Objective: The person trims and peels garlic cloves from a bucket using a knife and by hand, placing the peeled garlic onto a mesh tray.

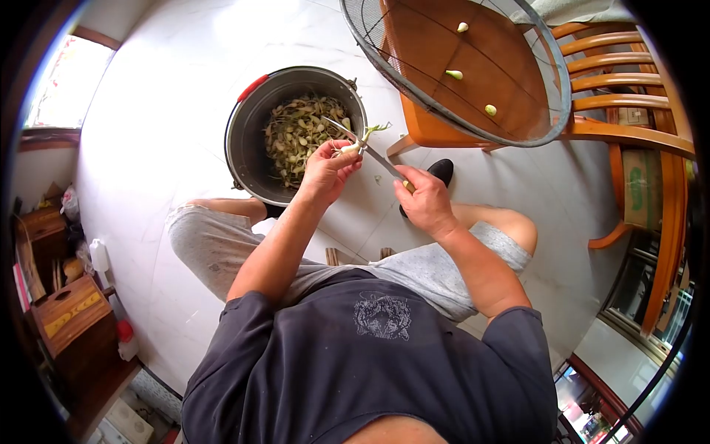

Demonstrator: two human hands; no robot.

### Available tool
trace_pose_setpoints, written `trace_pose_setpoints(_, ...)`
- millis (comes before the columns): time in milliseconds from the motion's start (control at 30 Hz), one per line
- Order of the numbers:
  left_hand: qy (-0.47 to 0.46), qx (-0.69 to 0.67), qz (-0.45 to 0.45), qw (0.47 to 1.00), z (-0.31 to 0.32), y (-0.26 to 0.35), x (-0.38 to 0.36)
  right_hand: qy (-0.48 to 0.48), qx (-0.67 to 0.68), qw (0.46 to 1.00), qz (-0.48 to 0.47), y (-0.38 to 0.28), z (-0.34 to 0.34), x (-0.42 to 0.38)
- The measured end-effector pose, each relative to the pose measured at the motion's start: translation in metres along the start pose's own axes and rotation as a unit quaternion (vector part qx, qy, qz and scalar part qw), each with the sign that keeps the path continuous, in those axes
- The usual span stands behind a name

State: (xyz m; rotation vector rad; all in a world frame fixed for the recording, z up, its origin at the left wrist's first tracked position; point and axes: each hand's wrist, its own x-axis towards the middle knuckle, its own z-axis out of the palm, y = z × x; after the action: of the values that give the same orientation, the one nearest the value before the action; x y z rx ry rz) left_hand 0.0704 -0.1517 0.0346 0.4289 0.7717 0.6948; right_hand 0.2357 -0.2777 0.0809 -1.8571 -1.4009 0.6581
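Observation:
My left hand (330,169) pinches a small white onion-like bulb (349,149) with thin roots and a short green stem, near the bucket's right rim. In my right hand (424,198) is the handle of a knife (381,158), its blade pointing up and left. The blade lies across the bulb at the stem end and reaches over the bucket. Beyond my left hand, the dark metal bucket (248,159) with a red handle grip holds a heap of similar bulbs (299,129) with roots and stems.
A round mesh sieve (423,104) rests on the brown seat of a wooden chair (424,132) at upper right, with three trimmed bulbs (454,75) apart in it. A black shoe (441,171) is on the white tiled floor (177,96). Wooden boxes (70,314) stand at left.

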Motion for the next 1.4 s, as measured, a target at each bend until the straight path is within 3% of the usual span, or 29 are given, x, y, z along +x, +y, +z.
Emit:
trace_pose_setpoints(700, -0.017, 0.03, 0.013, 0.999, 0.017, -0.012, -0.003, 0.03, -0.093, 0.995, -0.023, 0.0, -0.013, -0.017)
trace_pose_setpoints(800, -0.032, 0.048, 0.005, 0.998, 0.016, -0.018, 0.001, 0.042, -0.106, 0.993, 0.002, 0.016, -0.011, -0.029)
trace_pose_setpoints(900, -0.044, 0.053, 0.019, 0.997, 0.017, -0.016, 0.001, -0.058, -0.197, 0.969, 0.138, 0.043, -0.019, -0.036)
trace_pose_setpoints(1000, -0.058, 0.076, 0.014, 0.995, 0.012, -0.006, -0.002, -0.044, -0.141, 0.977, 0.156, 0.042, -0.026, -0.035)
trace_pose_setpoints(1133, -0.107, 0.056, -0.022, 0.992, 0.004, 0.0, -0.002, -0.008, -0.058, 0.991, 0.119, 0.026, -0.026, -0.018)
trace_pose_setpoints(1300, -0.101, 0.052, -0.032, 0.993, 0.008, 0.003, -0.011, -0.006, 0.049, 0.993, 0.112, -0.005, -0.027, -0.006)
trace_pose_setpoints(1400, -0.1, 0.079, -0.017, 0.992, 0.0, 0.002, -0.008, 0.032, 0.019, 0.999, -0.021, -0.004, -0.016, -0.006)
